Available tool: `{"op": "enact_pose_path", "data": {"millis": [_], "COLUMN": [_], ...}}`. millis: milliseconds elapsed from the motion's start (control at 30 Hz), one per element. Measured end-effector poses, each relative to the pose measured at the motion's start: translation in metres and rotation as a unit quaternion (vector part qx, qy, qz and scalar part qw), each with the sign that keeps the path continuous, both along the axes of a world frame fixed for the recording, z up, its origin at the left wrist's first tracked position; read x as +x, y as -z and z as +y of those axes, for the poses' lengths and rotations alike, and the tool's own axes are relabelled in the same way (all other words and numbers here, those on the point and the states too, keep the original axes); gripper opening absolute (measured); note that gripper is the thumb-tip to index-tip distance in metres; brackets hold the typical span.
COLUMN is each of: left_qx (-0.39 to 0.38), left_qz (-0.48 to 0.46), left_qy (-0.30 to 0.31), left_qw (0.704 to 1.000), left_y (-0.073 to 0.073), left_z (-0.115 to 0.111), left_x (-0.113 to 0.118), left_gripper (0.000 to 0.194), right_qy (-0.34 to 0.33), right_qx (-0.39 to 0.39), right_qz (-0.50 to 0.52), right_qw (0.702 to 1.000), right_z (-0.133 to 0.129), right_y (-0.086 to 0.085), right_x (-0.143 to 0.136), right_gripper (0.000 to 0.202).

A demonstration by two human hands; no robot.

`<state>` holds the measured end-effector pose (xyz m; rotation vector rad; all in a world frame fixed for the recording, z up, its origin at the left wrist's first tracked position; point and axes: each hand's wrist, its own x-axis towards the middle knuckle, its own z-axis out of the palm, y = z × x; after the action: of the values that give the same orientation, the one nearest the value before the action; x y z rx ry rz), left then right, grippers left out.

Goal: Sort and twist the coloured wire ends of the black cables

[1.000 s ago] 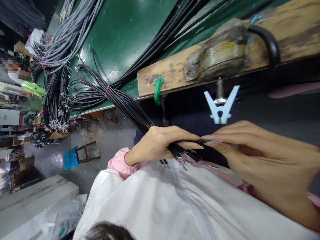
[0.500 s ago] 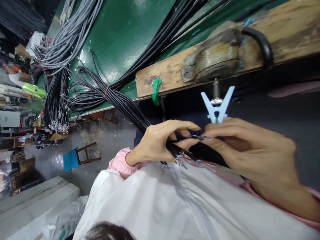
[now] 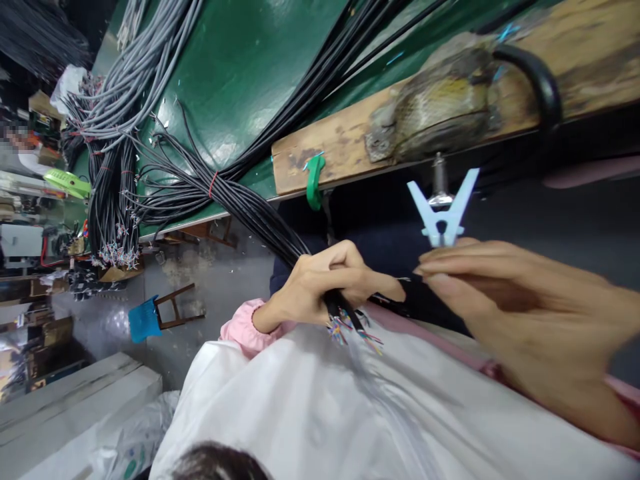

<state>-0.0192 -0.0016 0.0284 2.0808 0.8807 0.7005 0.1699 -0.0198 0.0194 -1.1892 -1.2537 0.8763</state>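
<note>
My left hand (image 3: 320, 283) is closed round a thick bundle of black cables (image 3: 260, 217), low in front of the white apron (image 3: 280, 393). Stripped ends with thin coloured wires (image 3: 345, 325) stick out below its fingers. The index finger points right, with a thin pale strand just beyond its tip. My right hand (image 3: 530, 313) is in a pinch, thumb against fingertips, a short gap from the left; what it holds, if anything, cannot be made out. Directly above its fingers is a light blue clip (image 3: 443, 217), its two arms spread upward, by a metal tip (image 3: 440, 183).
A taped device (image 3: 440, 110) with a black hose sits on a wooden board (image 3: 340, 143) at the edge of the green table (image 3: 240, 67). A green clamp (image 3: 314, 180) grips the board. Grey cables (image 3: 145, 80) lie at the left. A blue stool (image 3: 143, 319) stands on the floor.
My right hand has drawn slightly right, away from the left, and the coloured wires between them no longer show there. The left fingers have curled over the bundle, its index finger extended.
</note>
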Motion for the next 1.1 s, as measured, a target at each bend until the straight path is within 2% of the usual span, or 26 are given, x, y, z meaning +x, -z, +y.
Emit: {"op": "enact_pose_path", "data": {"millis": [100, 233, 367, 500, 600, 667, 733, 800, 867, 900, 967, 1033, 1100], "left_qx": [-0.003, 0.007, 0.000, -0.036, -0.038, -0.016, 0.014, 0.036, 0.054, 0.062, 0.069, 0.060, 0.042], "left_qz": [-0.004, 0.036, 0.105, 0.126, 0.088, 0.050, 0.001, -0.030, -0.034, -0.037, -0.049, -0.051, -0.031], "left_qy": [0.013, 0.009, -0.025, 0.004, -0.011, -0.035, -0.061, -0.094, -0.129, -0.144, -0.165, -0.184, -0.199], "left_qw": [1.000, 0.999, 0.994, 0.991, 0.995, 0.998, 0.998, 0.994, 0.990, 0.987, 0.983, 0.980, 0.979], "left_y": [0.002, -0.004, -0.012, -0.019, -0.017, -0.013, -0.009, -0.005, -0.002, -0.001, 0.001, 0.002, 0.004], "left_z": [0.002, 0.004, 0.006, 0.010, 0.011, 0.009, 0.008, 0.006, 0.006, 0.005, 0.005, 0.005, 0.005], "left_x": [0.001, 0.004, 0.009, 0.014, 0.017, 0.020, 0.023, 0.026, 0.029, 0.030, 0.034, 0.037, 0.040], "left_gripper": [0.045, 0.045, 0.047, 0.041, 0.056, 0.062, 0.057, 0.050, 0.048, 0.048, 0.048, 0.049, 0.049], "right_qy": [-0.013, 0.009, 0.037, -0.020, -0.109, -0.125, -0.082, -0.066, -0.117, -0.154, -0.193, -0.191, -0.154], "right_qx": [0.081, 0.170, 0.172, 0.142, 0.170, 0.166, 0.092, -0.015, -0.099, -0.109, -0.115, -0.104, -0.084], "right_qz": [-0.028, -0.089, -0.178, -0.247, -0.186, -0.129, -0.075, 0.007, 0.112, 0.160, 0.192, 0.188, 0.159], "right_qw": [0.996, 0.981, 0.968, 0.958, 0.962, 0.970, 0.989, 0.998, 0.982, 0.969, 0.955, 0.958, 0.972], "right_z": [0.001, 0.003, -0.004, -0.004, 0.008, 0.018, 0.029, 0.040, 0.051, 0.057, 0.067, 0.073, 0.074], "right_y": [-0.001, 0.000, -0.008, -0.017, -0.009, 0.002, 0.011, 0.014, 0.010, 0.005, -0.004, -0.012, -0.015], "right_x": [-0.005, -0.012, -0.009, 0.007, 0.022, 0.029, 0.031, 0.026, 0.015, 0.009, -0.002, -0.010, -0.014], "right_gripper": [0.012, 0.021, 0.024, 0.025, 0.017, 0.015, 0.027, 0.041, 0.053, 0.059, 0.065, 0.067, 0.065]}}
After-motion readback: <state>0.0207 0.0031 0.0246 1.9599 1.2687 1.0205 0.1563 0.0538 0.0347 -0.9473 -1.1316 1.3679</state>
